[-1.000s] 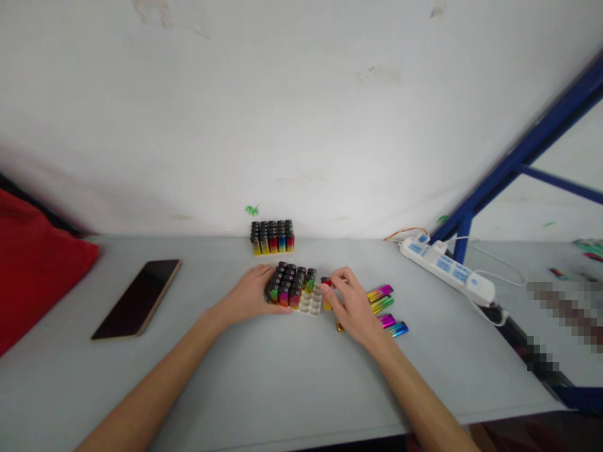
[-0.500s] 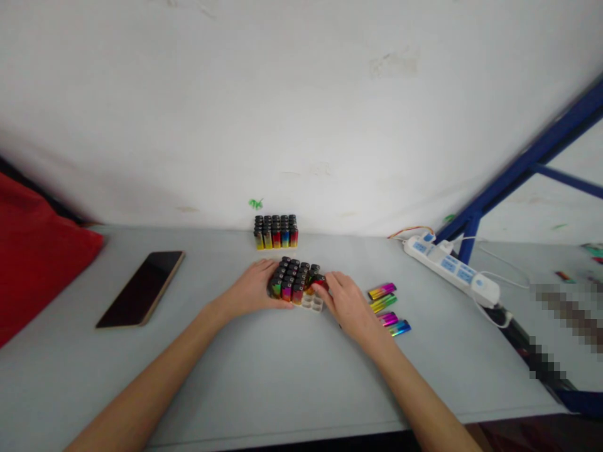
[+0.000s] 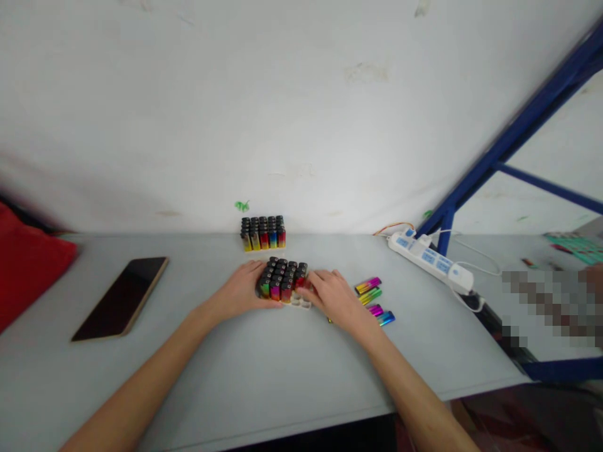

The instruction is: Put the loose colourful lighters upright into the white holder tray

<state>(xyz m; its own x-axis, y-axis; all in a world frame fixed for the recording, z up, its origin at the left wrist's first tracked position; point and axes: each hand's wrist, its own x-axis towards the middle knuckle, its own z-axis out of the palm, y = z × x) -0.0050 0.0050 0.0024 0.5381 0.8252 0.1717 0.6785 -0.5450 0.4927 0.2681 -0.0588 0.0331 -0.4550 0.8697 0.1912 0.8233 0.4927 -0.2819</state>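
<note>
1. Centrally, on a smooth grey tabletop [image 3: 264,376]: a white plastic tray [image 3: 301,303] of small pockets, mostly filled with upright black-topped, metallic-coloured lighters [image 3: 280,277].
2. Clamped around the upright lighters' left side: left hand [image 3: 242,287].
3. At the right: right hand [image 3: 334,298], fingertips touching a shiny red lighter [image 3: 300,282]; cannot tell if pinched.
4. Just right of the right hand, the nearer one: loose multicoloured lighters [image 3: 371,295], lying flat, long axes slanting away rightward.

Glossy metallic lighters [image 3: 370,295], matt tabletop [image 3: 264,370]

Racked lighters [image 3: 264,239] on a grey bench [image 3: 264,370] suggest a workshop.
</note>
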